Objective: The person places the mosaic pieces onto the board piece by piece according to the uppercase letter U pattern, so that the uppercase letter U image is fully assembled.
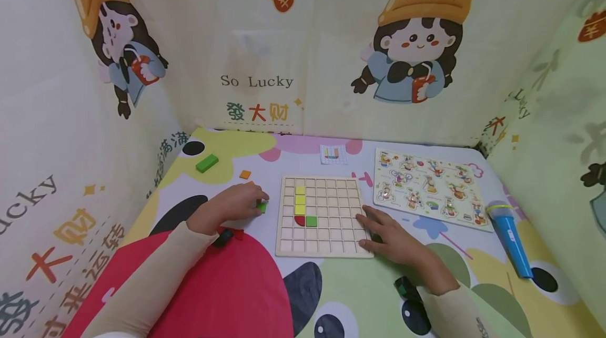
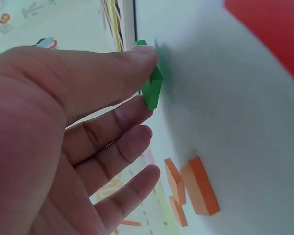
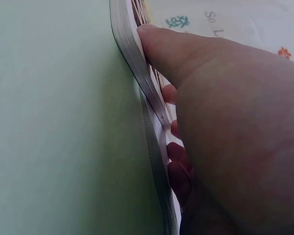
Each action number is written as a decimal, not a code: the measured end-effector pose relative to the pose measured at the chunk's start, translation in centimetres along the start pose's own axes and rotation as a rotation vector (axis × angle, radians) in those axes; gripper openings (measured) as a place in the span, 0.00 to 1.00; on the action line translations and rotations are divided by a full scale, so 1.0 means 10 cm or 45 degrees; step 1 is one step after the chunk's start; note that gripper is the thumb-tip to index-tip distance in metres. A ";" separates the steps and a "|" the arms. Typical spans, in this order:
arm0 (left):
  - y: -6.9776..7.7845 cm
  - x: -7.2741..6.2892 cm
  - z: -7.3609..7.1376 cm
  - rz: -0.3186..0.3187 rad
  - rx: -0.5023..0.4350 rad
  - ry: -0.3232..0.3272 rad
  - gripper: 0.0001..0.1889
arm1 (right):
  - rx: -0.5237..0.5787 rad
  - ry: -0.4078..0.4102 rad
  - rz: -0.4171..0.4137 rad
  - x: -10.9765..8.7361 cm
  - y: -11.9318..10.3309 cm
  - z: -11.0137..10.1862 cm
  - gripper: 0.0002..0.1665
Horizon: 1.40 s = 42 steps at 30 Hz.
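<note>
A small, flat green block [image 2: 153, 93] is pinched between the thumb and forefinger of the left hand [image 1: 240, 202], just left of a square, pale wooden grid board [image 1: 331, 242]; whether the block touches the surface [image 1: 383, 296] is hard to tell. That hand's other fingers are loosely extended and apart. The right hand [image 1: 392, 238] rests on the board's right edge, its fingers spread and its thumb against the rim.

On the board, left of its middle, three flat yellow square tiles [image 1: 300, 200] make a column, with a round-edged red tile [image 1: 300, 221] at its near end and a flat green square tile [image 1: 311, 221] to the right of the red one.

Left of the board lie small flat orange tiles [image 2: 201, 187] and, farther out beyond its far left corner, a long green rectangular block [image 1: 207, 163]. Just beyond the board's far edge is a small white printed card [image 1: 333, 154]. To its right lie a pale rectangular picture board [image 1: 426, 186] and, farther out, a blue cylindrical handle-shaped object [image 1: 513, 243].
</note>
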State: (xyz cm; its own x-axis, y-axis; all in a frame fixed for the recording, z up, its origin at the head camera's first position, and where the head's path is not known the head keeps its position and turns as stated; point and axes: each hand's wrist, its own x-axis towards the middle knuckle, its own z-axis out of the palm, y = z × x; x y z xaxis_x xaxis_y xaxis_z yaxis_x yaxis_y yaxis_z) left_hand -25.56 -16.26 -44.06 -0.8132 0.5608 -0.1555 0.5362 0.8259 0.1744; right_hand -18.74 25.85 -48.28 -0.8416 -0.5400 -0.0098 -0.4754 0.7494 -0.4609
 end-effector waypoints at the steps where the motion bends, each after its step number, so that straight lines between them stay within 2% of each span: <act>1: 0.00 0.00 0.00 -0.001 0.002 0.003 0.23 | 0.002 -0.004 -0.002 0.00 0.00 0.00 0.43; 10: 0.08 0.10 -0.02 0.062 0.023 0.060 0.19 | 0.001 -0.002 0.010 -0.01 -0.02 0.01 0.44; 19: 0.23 0.20 -0.04 0.104 0.131 0.105 0.16 | -0.013 -0.005 0.032 0.00 -0.01 0.00 0.44; 28: 0.43 0.30 -0.04 0.229 0.162 0.133 0.16 | -0.004 -0.014 0.021 -0.01 -0.01 0.01 0.44; 38: 0.63 0.44 0.02 0.403 0.156 0.173 0.09 | -0.014 -0.006 0.010 -0.01 -0.02 0.01 0.43; 42: 0.71 0.48 0.04 0.433 0.150 0.169 0.10 | -0.015 0.003 0.006 0.00 -0.01 0.00 0.43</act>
State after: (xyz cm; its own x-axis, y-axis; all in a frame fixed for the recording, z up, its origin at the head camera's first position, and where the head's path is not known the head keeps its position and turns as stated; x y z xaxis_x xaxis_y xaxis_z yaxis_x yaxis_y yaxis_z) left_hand -25.62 -7.69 -43.96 -0.6024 0.7979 0.0208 0.7965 0.5993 0.0805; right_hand -18.72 25.78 -48.20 -0.8447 -0.5351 -0.0098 -0.4742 0.7567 -0.4501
